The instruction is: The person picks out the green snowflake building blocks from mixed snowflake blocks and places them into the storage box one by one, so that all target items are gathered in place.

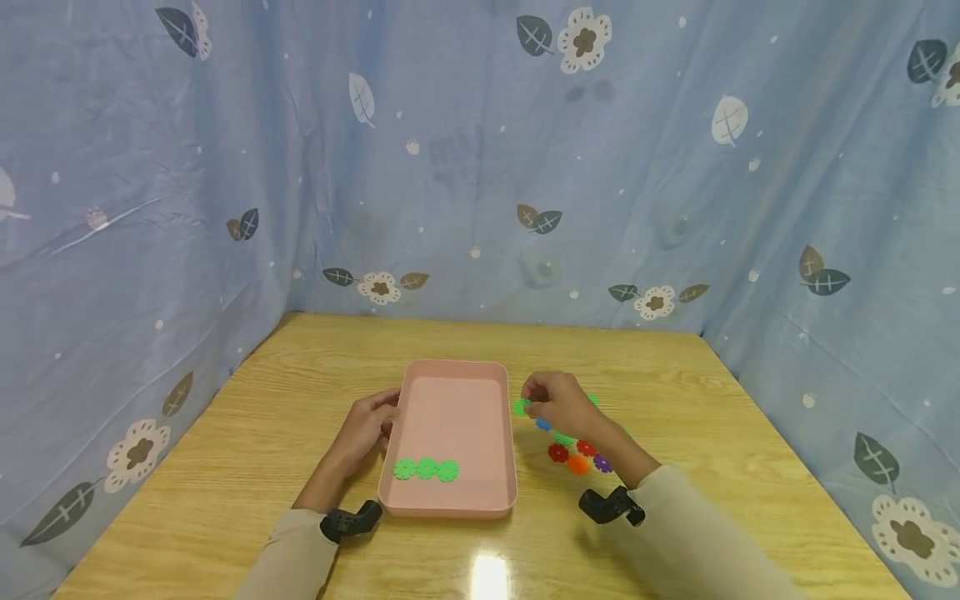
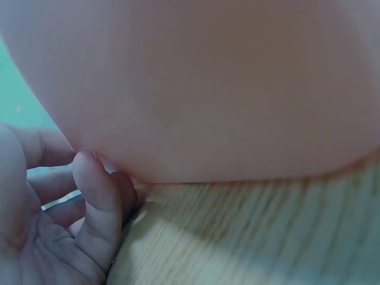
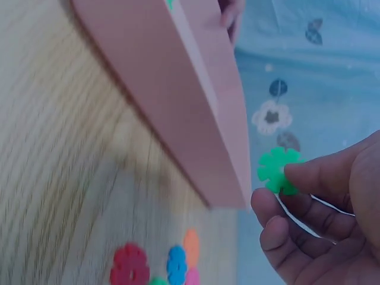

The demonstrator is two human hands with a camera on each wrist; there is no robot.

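Observation:
A pink tray (image 1: 450, 367) lies on the table, with several green flower-shaped discs (image 1: 426, 468) in a row at its near left. My left hand (image 1: 367, 429) holds the tray's left side; in the left wrist view its bent fingers (image 2: 98, 190) meet the wall at the lower edge. Just beyond the opposite side, my right hand (image 1: 558, 402) pinches another green flower-shaped disc (image 3: 278, 169) between thumb and fingers. The right wrist view shows that disc raised above the tabletop, close to the tray's outer wall (image 3: 178, 119).
Loose flower-shaped discs are scattered right of the tray, beneath my right forearm: red (image 1: 558, 452), orange (image 1: 577, 464), purple (image 1: 602, 463), blue (image 1: 543, 424) and green (image 1: 562, 437). A blue patterned curtain (image 1: 480, 167) surrounds the wooden table (image 1: 330, 350) at the back and sides.

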